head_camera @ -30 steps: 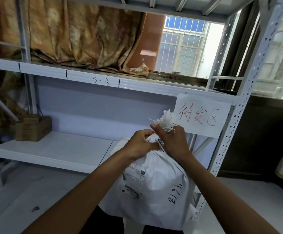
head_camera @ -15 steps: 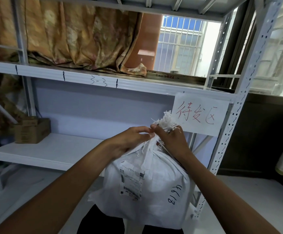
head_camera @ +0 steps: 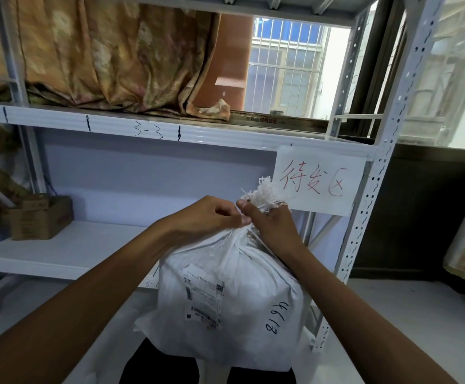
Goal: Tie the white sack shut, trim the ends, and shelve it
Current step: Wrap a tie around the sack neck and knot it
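A full white woven sack [head_camera: 234,309] stands in front of me, with a shipping label on its front and "46618" written in black marker. Its neck is gathered into a tuft of frayed white ends [head_camera: 263,196]. My right hand [head_camera: 270,225] is closed around the neck just below the tuft. My left hand [head_camera: 212,217] pinches the neck from the left, fingertips touching the right hand's. Any string or tie at the neck is hidden by my fingers. The white shelf [head_camera: 67,250] lies behind and to the left of the sack.
A brown cardboard box [head_camera: 41,217] sits at the shelf's left end. A paper sign with red characters [head_camera: 320,181] hangs from the upper shelf beam [head_camera: 142,128], beside a perforated white upright [head_camera: 375,189]. Patterned cloth [head_camera: 109,56] lies bunched on the upper shelf.
The sack has shifted from resting against the shelf edge to hanging a little lower and nearer. My left hand moved from cupping the neck to pinching it at the fingertips.
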